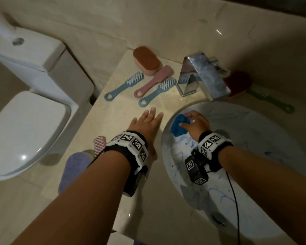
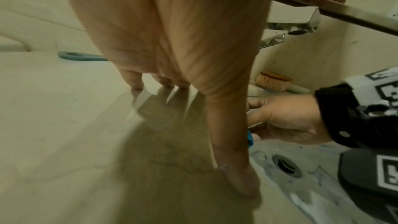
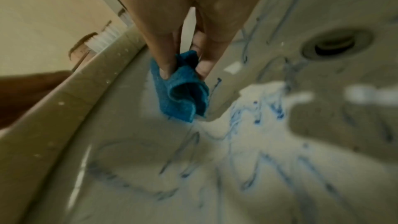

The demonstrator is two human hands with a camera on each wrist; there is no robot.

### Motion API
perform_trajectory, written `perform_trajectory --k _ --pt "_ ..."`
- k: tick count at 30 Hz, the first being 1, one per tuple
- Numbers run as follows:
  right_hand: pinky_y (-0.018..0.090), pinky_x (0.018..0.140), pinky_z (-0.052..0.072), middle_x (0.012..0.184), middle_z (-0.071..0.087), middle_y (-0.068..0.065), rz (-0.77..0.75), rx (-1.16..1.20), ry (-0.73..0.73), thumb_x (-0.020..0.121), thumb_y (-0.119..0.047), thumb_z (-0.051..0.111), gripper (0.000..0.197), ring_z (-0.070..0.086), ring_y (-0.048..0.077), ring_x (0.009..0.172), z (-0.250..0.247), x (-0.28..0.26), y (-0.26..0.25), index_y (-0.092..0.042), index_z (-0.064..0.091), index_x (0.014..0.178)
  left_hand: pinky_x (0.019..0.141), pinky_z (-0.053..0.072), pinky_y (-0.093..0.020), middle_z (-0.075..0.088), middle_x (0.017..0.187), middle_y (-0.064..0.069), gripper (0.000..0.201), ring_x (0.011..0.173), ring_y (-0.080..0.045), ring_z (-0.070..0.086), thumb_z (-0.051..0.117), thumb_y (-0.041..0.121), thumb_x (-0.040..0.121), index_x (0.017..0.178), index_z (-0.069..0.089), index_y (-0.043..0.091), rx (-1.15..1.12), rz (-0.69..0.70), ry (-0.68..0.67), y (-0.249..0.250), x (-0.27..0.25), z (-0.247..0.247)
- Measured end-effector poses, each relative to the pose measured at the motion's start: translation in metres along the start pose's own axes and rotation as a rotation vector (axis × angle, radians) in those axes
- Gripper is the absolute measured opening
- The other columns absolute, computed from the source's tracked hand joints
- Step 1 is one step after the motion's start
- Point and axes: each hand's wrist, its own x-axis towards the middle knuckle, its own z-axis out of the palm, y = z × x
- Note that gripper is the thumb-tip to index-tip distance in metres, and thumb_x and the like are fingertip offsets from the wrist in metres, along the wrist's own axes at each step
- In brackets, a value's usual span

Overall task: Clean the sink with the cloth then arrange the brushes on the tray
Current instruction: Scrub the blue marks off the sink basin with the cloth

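Observation:
My right hand [image 1: 194, 123] grips a bunched blue cloth [image 1: 179, 127] against the upper left wall of the round white sink [image 1: 254, 156], which is streaked with blue marks. In the right wrist view thumb and fingers pinch the cloth [image 3: 183, 91] near the sink rim. My left hand [image 1: 147, 121] lies flat, fingers straight, on the beige counter [image 1: 124, 106] left of the sink. Two blue brushes [image 1: 124, 87] [image 1: 157, 91] and a pink brush [image 1: 154, 80] lie on the counter beyond it. A green brush [image 1: 270, 99] lies right of the tap.
A chrome tap [image 1: 201, 75] stands behind the sink. A brown block brush [image 1: 147, 60] sits by the wall, a red one [image 1: 237, 84] behind the tap. The drain [image 3: 336, 45] is open. A toilet [image 1: 25, 121] stands to the left. Pink and purple items [image 1: 99, 144] lie below the counter edge.

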Motion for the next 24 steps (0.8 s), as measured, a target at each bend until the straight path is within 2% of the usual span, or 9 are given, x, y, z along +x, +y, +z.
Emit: perform_trajectory --k 3,6,8,12,14,16,20,22,24 --pt "0.041 0.088 0.052 0.096 0.060 0.005 0.050 0.030 -0.114 0.071 -0.007 0.076 0.026 0.059 0.026 0.097 0.016 -0.011 0.001 -0.013 0.059 0.089 0.116 0.008 -0.049 -0.025 0.155 -0.002 0.141 0.146 -0.025 -0.013 0.087 0.045 0.054 0.148 -0.017 0.024 0.001 0.006 0.004 -0.002 0.000 -0.001" --pt "0.029 0.082 0.048 0.090 0.060 0.003 0.021 0.000 -0.193 0.069 -0.002 0.077 0.025 0.056 0.018 0.089 0.023 -0.023 0.001 -0.008 0.066 0.090 0.116 0.007 -0.049 -0.025 0.155 -0.001 0.144 0.146 -0.024 -0.014 0.087 0.047 0.051 0.148 -0.017 0.025 -0.011 0.014 0.010 -0.003 0.002 -0.003" --pt "0.031 0.082 0.050 0.087 0.062 0.004 -0.010 -0.009 -0.195 0.068 -0.002 0.078 0.023 0.058 0.018 0.086 0.018 -0.011 -0.003 -0.004 0.069 0.089 0.117 0.006 -0.049 -0.024 0.155 0.000 0.144 0.146 -0.024 -0.013 0.087 0.047 0.050 0.148 -0.016 0.025 -0.022 0.022 0.016 -0.005 0.002 -0.003" --pt "0.039 0.084 0.054 0.086 0.065 0.009 0.069 0.044 -0.125 0.070 -0.006 0.078 0.018 0.064 0.026 0.086 0.011 0.011 -0.003 -0.014 0.064 0.079 0.117 0.006 -0.049 -0.023 0.156 -0.001 0.145 0.146 -0.024 -0.012 0.088 0.047 0.048 0.148 -0.015 0.025 -0.030 0.030 0.032 -0.007 0.005 -0.001" --pt "0.039 0.083 0.056 0.092 0.065 0.012 0.083 0.151 -0.199 0.076 -0.004 0.073 0.014 0.065 0.030 0.089 0.012 0.002 -0.001 -0.013 0.064 0.083 0.117 0.005 -0.048 -0.022 0.156 -0.001 0.145 0.146 -0.024 -0.011 0.088 0.048 0.048 0.148 -0.014 0.026 -0.037 0.040 0.038 -0.009 0.005 -0.002" --pt "0.025 0.072 0.058 0.094 0.063 0.011 0.132 0.286 -0.286 0.083 -0.002 0.066 0.013 0.063 0.022 0.083 0.012 -0.016 -0.002 -0.011 0.063 0.091 0.117 0.005 -0.047 -0.022 0.156 0.000 0.144 0.146 -0.023 -0.012 0.088 0.049 0.049 0.148 -0.014 0.026 -0.043 0.049 0.042 -0.010 0.004 -0.002" --pt "0.024 0.072 0.055 0.099 0.065 0.003 0.241 0.296 -0.462 0.078 -0.003 0.071 0.034 0.063 0.017 0.087 0.017 -0.040 0.005 -0.012 0.064 0.110 0.117 0.003 -0.048 -0.023 0.156 0.000 0.144 0.146 -0.024 -0.013 0.087 0.051 0.049 0.148 -0.015 0.027 -0.038 0.048 0.038 -0.010 0.005 -0.002" --pt "0.017 0.068 0.052 0.089 0.062 -0.002 0.221 0.208 -0.478 0.072 0.001 0.075 0.036 0.060 0.012 0.082 0.023 -0.043 0.007 -0.011 0.066 0.105 0.116 0.003 -0.049 -0.024 0.156 0.000 0.144 0.146 -0.024 -0.014 0.087 0.051 0.049 0.148 -0.015 0.027 -0.039 0.049 0.035 -0.010 0.006 -0.001" --pt "0.027 0.077 0.052 0.085 0.061 -0.002 0.176 0.126 -0.379 0.067 0.001 0.079 0.029 0.059 0.016 0.086 0.025 -0.033 0.003 -0.015 0.067 0.088 0.116 0.003 -0.049 -0.024 0.155 0.000 0.144 0.145 -0.024 -0.014 0.087 0.051 0.049 0.147 -0.016 0.027 -0.038 0.052 0.035 -0.011 0.006 0.000"
